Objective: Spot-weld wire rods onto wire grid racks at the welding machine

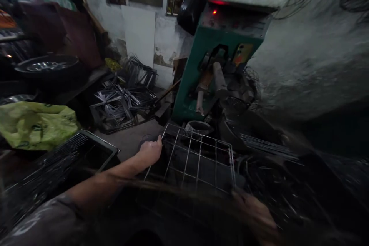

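A wire grid rack with a rectangular frame and crossing bars lies tilted in front of me. My left hand is closed on its left edge, near the far left corner. At the rack's right edge, lower down, my right hand is wrapped on the wire; it is dark and blurred, and its fingers show only in part. Just beyond the rack's far edge stands a green machine with a lit red lamp and thick metal arms. The rack's near part fades into shadow.
To the left, a metal-framed bin holds many thin rods, with a yellow-green sack behind it. Bent wire frames are heaped on the floor. More rods lie at right, beside a dark round container.
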Motion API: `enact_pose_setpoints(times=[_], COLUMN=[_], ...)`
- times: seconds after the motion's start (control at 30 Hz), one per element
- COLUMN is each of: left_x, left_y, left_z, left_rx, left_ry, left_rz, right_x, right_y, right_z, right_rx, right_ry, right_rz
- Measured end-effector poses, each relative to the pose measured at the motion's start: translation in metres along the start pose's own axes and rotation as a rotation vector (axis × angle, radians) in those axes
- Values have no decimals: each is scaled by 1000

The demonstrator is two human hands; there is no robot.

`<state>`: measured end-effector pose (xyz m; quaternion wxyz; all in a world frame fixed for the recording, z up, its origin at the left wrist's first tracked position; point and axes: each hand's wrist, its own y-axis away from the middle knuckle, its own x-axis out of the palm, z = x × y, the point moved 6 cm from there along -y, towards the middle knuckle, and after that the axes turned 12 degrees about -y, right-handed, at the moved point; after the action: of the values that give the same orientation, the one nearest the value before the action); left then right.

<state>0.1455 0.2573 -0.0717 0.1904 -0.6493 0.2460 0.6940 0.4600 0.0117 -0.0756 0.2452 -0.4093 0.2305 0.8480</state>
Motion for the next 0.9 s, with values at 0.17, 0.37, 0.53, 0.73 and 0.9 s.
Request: enact_pose_setpoints(times=[0.17,0.37,0.53,0.73,0.9], left_x=[1,2,-8,-17,4], left_y=[0,3,-19,-57,-50], left_z=[5,12,29,23,-3], left_rx=[-51,-99,-176,-165,-290], left_ry=[160,263,253,1143,1814], left_rz=[1,-48,-86,-155,78], right_x=[-17,4,11,-1,-38], right_y=[-48,-65,-57,-32,-70], right_z=[25,32,26,21,-55], right_rx=[90,30,-6,-13,200], right_ry=[-517,-776,-844,-897,-428], right_rz=[-20,-72,-105,-17,-106])
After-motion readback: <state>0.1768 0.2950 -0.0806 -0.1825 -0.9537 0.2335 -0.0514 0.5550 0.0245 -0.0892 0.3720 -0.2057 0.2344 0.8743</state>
